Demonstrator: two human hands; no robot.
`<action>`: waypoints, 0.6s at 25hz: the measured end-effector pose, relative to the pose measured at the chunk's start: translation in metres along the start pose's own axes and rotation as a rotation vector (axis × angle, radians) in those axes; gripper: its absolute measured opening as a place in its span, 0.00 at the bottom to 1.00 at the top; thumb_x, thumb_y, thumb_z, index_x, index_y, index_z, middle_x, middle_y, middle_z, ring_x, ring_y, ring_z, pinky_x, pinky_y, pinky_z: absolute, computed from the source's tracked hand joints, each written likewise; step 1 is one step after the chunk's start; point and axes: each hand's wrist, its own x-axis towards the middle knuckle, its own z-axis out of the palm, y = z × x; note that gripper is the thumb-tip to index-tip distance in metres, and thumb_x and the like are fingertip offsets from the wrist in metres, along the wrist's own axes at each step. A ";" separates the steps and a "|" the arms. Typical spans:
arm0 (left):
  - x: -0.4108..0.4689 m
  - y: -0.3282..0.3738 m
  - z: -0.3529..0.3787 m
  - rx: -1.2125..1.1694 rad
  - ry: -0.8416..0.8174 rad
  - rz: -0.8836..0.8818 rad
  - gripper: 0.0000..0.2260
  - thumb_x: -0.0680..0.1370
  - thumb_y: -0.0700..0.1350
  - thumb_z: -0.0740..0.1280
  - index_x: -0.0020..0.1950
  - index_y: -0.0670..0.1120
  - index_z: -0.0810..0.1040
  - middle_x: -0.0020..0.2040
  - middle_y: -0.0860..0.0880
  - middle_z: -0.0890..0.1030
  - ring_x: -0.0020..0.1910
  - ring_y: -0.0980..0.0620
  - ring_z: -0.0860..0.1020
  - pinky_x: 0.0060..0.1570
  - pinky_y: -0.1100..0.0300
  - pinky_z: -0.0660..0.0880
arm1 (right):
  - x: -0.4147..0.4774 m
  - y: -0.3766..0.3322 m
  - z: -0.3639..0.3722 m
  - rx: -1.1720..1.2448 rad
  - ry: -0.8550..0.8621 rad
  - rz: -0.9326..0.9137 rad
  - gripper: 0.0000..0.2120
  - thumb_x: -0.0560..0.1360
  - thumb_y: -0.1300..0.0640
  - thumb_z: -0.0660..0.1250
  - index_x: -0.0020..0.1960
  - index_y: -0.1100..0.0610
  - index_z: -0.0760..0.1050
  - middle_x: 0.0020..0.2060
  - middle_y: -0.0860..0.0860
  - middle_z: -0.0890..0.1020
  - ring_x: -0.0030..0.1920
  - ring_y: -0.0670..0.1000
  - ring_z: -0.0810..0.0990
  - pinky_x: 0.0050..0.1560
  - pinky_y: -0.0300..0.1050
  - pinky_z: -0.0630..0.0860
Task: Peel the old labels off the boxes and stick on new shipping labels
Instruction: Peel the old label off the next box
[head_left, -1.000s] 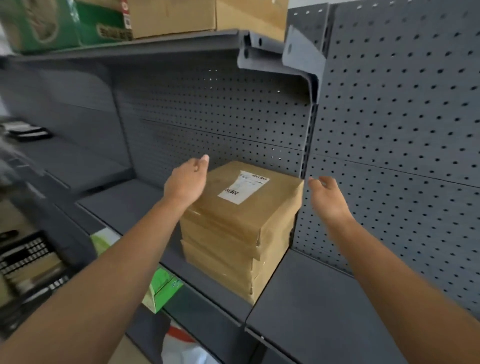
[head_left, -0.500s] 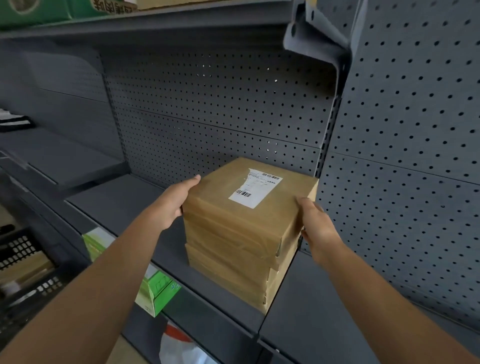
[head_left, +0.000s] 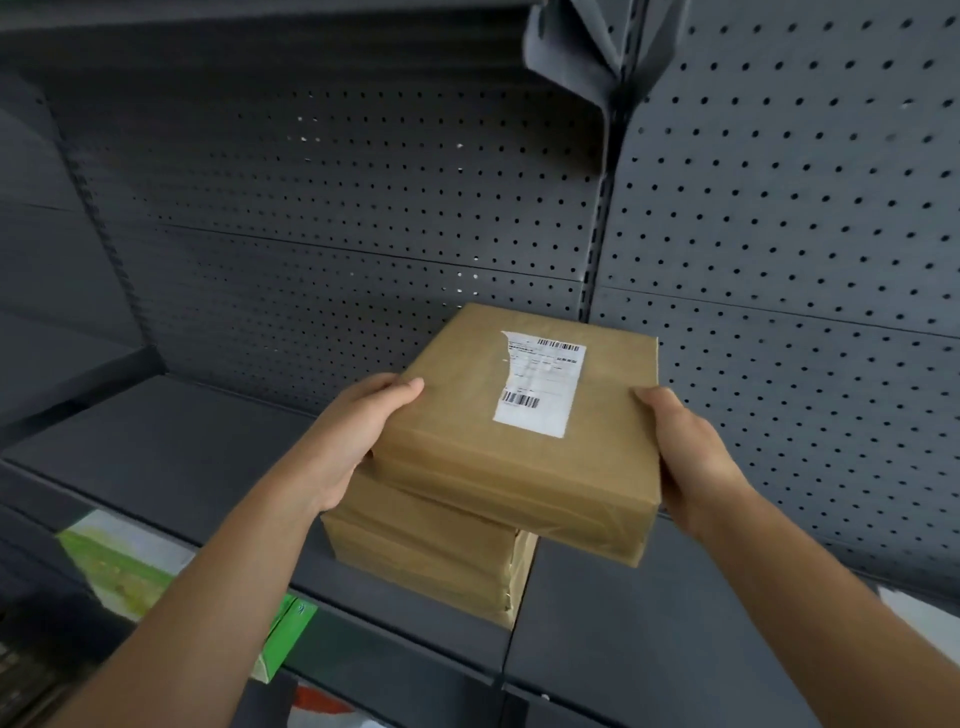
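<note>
We grip a flat brown parcel box (head_left: 519, 452) from both sides in front of a grey metal shelf (head_left: 171, 447). Our left hand (head_left: 358, 431) is closed on its left edge, thumb over the top face, and our right hand (head_left: 691, 457) is closed on its right edge. The box sits tilted, its near right corner jutting past the stack of brown boxes (head_left: 426, 556) below; whether it still touches that stack we cannot tell. A white shipping label (head_left: 540, 389) with two barcodes is stuck on the top face, and its upper left corner looks lifted or torn. The stack stands on the shelf just beside the upright post (head_left: 597, 249) that splits the perforated back panel (head_left: 363, 197). A green carton (head_left: 283, 639) shows on the level below, beneath our left forearm.
</note>
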 end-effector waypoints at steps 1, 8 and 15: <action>-0.004 0.003 0.012 0.007 -0.026 0.009 0.14 0.76 0.63 0.68 0.57 0.59 0.82 0.55 0.59 0.84 0.59 0.54 0.80 0.67 0.45 0.69 | -0.008 -0.003 -0.014 0.004 0.023 0.006 0.13 0.80 0.45 0.60 0.56 0.51 0.77 0.48 0.52 0.85 0.49 0.55 0.84 0.48 0.52 0.81; -0.021 0.013 0.120 0.008 -0.192 0.069 0.13 0.76 0.59 0.70 0.54 0.53 0.79 0.49 0.57 0.85 0.50 0.54 0.82 0.50 0.56 0.73 | -0.045 0.002 -0.122 0.074 0.231 -0.025 0.12 0.78 0.46 0.65 0.54 0.53 0.78 0.42 0.52 0.85 0.40 0.54 0.85 0.34 0.45 0.78; -0.034 0.005 0.197 0.017 -0.238 0.043 0.16 0.77 0.58 0.70 0.54 0.47 0.77 0.48 0.50 0.84 0.45 0.53 0.83 0.44 0.57 0.75 | -0.058 0.029 -0.197 0.126 0.279 -0.032 0.10 0.79 0.47 0.64 0.53 0.51 0.79 0.38 0.50 0.87 0.36 0.50 0.86 0.30 0.42 0.79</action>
